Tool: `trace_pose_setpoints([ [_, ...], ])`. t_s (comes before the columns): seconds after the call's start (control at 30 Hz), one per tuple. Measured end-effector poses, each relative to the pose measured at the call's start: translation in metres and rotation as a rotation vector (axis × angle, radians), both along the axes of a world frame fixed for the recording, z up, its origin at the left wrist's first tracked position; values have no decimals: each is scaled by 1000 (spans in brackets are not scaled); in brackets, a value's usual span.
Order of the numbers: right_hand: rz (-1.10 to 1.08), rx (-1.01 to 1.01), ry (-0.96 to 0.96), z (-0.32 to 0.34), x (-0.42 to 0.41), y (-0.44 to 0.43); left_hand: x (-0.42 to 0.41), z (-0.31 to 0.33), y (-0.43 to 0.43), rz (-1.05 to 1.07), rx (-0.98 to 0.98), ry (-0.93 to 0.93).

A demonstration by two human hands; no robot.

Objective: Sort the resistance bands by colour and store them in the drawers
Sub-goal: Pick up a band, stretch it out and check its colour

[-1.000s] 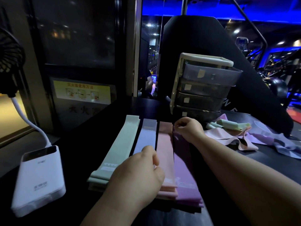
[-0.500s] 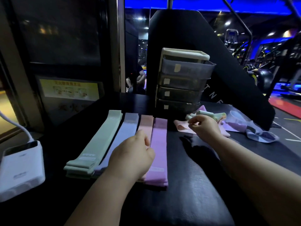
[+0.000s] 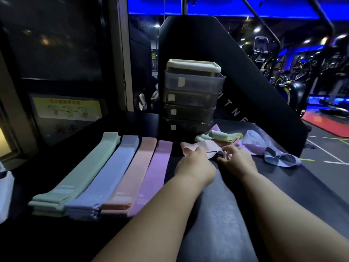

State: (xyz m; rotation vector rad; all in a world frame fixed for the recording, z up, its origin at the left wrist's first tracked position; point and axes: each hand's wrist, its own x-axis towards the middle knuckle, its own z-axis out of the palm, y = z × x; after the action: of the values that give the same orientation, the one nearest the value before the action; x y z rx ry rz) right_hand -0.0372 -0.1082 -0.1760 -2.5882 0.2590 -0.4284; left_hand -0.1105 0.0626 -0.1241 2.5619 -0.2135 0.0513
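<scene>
Bands, sorted: four flat stacks lie side by side on the left part of the black table (image 3: pixel 217 214).
Stack order, left to right: green stack (image 3: pixel 79 178), blue stack (image 3: pixel 105 176), pink stack (image 3: pixel 132 171), purple stack (image 3: pixel 154 171). Each one touches the next.
Drawers (image 3: pixel 190 99): a small grey tower of four drawers stands at the back of the table, just behind the far end of the purple stack. All four are pushed in. Each has a small white tag on the front.
Loose pile: mixed bands lie in a heap by the foot of the drawers, to the right. A green band (image 3: pixel 224 136) lies at the back, a blue band (image 3: pixel 279 157) at the far right.
Loose pink band (image 3: pixel 204 147): it lies at the front of the heap, between the two hands.
Left hand (image 3: pixel 194 163): fingers are curled and grip the left end of the loose pink band.
Right hand (image 3: pixel 236 159): fingertips pinch a thin edge of the same band.
White box (image 3: pixel 4 195): it sits at the far left edge, partly cut off.
</scene>
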Motion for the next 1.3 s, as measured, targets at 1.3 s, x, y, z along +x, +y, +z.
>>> trace_pose_setpoints([
  [1.3,672,828,213,70,-58,-27,6,-19,-1,62,-957,-224],
])
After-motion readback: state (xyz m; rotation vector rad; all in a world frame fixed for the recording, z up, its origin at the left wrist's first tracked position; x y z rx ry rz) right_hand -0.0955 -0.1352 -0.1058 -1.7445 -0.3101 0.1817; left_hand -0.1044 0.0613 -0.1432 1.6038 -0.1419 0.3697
